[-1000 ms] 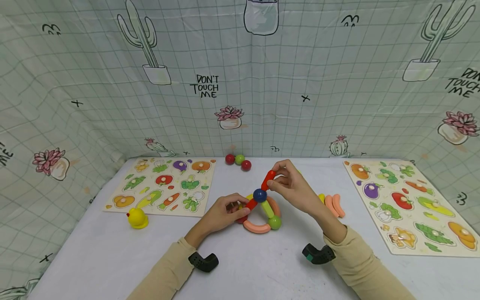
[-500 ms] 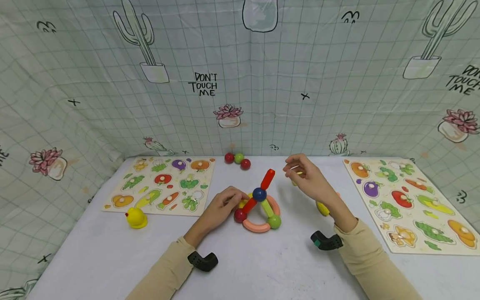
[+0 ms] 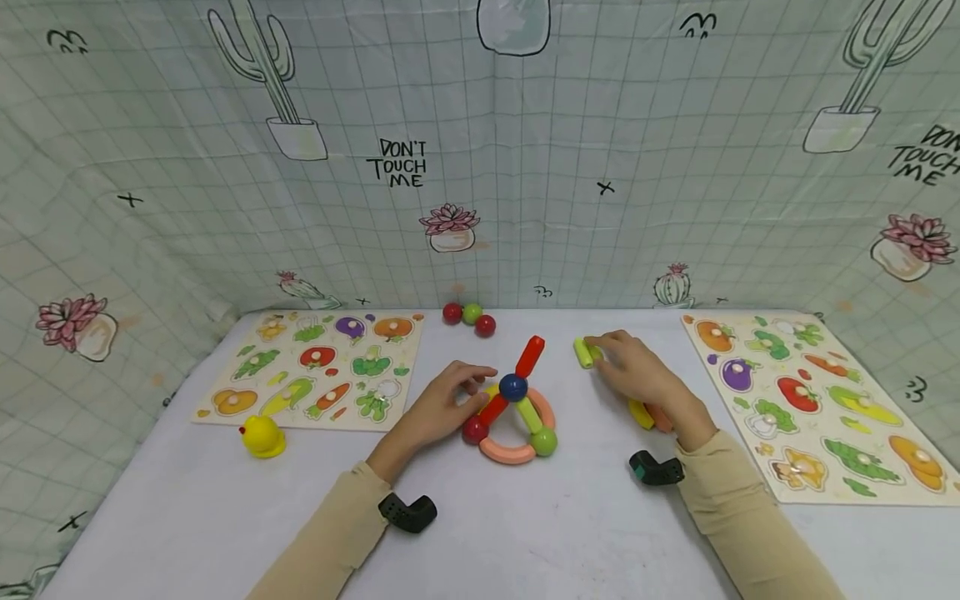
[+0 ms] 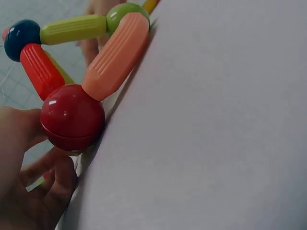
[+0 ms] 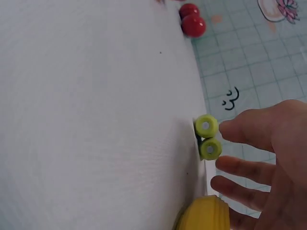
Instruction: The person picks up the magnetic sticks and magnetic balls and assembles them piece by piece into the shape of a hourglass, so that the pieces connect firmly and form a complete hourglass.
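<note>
A magnetic ball-and-stick structure stands mid-table: a blue ball [image 3: 513, 387] on top, a red stick [image 3: 530, 357] slanting up from it, a red ball [image 4: 73, 117] and a green ball [image 3: 543, 442] below, joined by sticks and curved salmon pieces [image 3: 507, 452]. My left hand [image 3: 442, 406] is beside the red ball, fingers loosely bent and gripping nothing; whether it touches the structure I cannot tell. Farther right, my right hand [image 3: 637, 371] reaches over two short light-green sticks [image 5: 207, 136], its thumb and fingers spread around them without pinching.
Vegetable puzzle boards lie at left [image 3: 315, 367] and right [image 3: 810, 408]. A yellow rubber duck [image 3: 262, 437] sits by the left board. Red and green balls [image 3: 472, 315] rest at the back edge. A curved yellow piece [image 3: 641, 414] lies partly under my right hand.
My right hand has let go of the upper red stick and moved right to the light-green sticks. My left hand has released the lower red stick and drawn slightly left.
</note>
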`<state>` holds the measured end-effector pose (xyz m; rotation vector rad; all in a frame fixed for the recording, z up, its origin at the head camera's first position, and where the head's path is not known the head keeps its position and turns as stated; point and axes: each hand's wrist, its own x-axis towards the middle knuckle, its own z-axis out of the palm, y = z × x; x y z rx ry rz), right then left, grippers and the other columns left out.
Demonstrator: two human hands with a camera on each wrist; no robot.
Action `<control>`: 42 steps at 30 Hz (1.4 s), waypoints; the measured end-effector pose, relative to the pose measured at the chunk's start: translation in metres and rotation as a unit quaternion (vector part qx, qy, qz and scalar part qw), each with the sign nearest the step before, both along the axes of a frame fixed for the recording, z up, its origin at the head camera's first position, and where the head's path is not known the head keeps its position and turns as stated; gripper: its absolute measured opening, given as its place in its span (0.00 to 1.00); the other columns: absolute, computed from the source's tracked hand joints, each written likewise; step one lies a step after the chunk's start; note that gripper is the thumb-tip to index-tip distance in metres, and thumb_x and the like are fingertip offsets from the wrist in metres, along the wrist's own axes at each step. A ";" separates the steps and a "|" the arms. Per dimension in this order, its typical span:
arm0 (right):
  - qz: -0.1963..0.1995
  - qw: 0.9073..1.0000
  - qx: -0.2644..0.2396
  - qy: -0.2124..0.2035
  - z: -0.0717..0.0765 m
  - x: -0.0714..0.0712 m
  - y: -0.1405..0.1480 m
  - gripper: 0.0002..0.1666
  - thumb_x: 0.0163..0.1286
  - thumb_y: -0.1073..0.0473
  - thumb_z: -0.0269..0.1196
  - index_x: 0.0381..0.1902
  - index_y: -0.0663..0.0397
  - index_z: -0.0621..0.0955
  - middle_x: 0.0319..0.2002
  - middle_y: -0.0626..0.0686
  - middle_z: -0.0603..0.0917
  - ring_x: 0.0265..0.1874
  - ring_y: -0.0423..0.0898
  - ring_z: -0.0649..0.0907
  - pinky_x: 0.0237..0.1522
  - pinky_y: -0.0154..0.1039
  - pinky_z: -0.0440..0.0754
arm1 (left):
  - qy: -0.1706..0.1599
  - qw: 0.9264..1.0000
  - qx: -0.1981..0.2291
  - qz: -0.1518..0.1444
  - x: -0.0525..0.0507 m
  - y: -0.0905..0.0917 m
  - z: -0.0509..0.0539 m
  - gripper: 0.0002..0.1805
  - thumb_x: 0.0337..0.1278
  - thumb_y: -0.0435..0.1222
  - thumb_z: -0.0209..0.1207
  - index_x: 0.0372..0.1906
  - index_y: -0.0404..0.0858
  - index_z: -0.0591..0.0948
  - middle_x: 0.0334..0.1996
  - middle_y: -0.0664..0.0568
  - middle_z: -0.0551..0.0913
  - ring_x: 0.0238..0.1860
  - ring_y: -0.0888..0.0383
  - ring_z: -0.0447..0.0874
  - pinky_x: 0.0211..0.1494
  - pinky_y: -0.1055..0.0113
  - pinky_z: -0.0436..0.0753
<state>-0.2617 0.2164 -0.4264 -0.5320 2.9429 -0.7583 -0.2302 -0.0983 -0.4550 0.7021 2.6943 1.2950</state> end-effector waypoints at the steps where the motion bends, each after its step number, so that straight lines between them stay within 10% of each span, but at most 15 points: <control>1: -0.001 1.000 0.003 0.002 -0.002 -0.001 0.000 0.26 0.69 0.61 0.51 0.64 0.61 0.70 0.60 0.70 0.70 0.58 0.65 0.71 0.58 0.63 0.67 | 0.005 1.000 -0.015 -0.008 -0.002 0.001 0.002 0.21 0.60 0.35 0.59 0.59 0.47 0.75 0.48 0.49 0.75 0.47 0.57 0.73 0.54 0.61 0.76; 10: -0.050 0.999 -0.006 0.019 -0.007 0.001 -0.012 0.17 0.66 0.66 0.55 0.53 0.60 0.77 0.46 0.64 0.78 0.39 0.55 0.78 0.42 0.51 0.77 | 0.003 0.992 -0.103 -0.078 -0.021 0.007 0.014 0.25 0.56 0.32 0.61 0.60 0.48 0.76 0.48 0.50 0.75 0.50 0.55 0.72 0.51 0.61 0.76; 24: -0.078 0.996 0.029 0.014 -0.003 0.001 -0.012 0.22 0.65 0.66 0.53 0.58 0.54 0.72 0.47 0.64 0.78 0.38 0.56 0.79 0.36 0.50 0.76 | -0.026 0.987 -0.151 -0.040 -0.014 0.007 0.029 0.26 0.54 0.32 0.62 0.60 0.47 0.74 0.44 0.51 0.76 0.37 0.57 0.72 0.38 0.68 0.75; 33: -0.083 0.995 0.048 0.006 -0.008 0.002 -0.010 0.22 0.66 0.63 0.54 0.59 0.56 0.72 0.44 0.63 0.76 0.32 0.52 0.76 0.32 0.46 0.75 | 0.035 0.979 -0.137 -0.145 -0.019 0.007 0.027 0.18 0.60 0.30 0.57 0.55 0.45 0.80 0.54 0.51 0.76 0.52 0.55 0.72 0.54 0.62 0.75; 42: -0.099 0.995 0.013 0.006 0.000 -0.001 -0.006 0.27 0.65 0.62 0.51 0.63 0.53 0.67 0.47 0.64 0.76 0.38 0.56 0.77 0.39 0.50 0.76 | 0.022 0.984 -0.130 -0.121 -0.018 0.001 0.024 0.14 0.60 0.36 0.59 0.51 0.44 0.80 0.44 0.53 0.77 0.42 0.59 0.74 0.47 0.68 0.78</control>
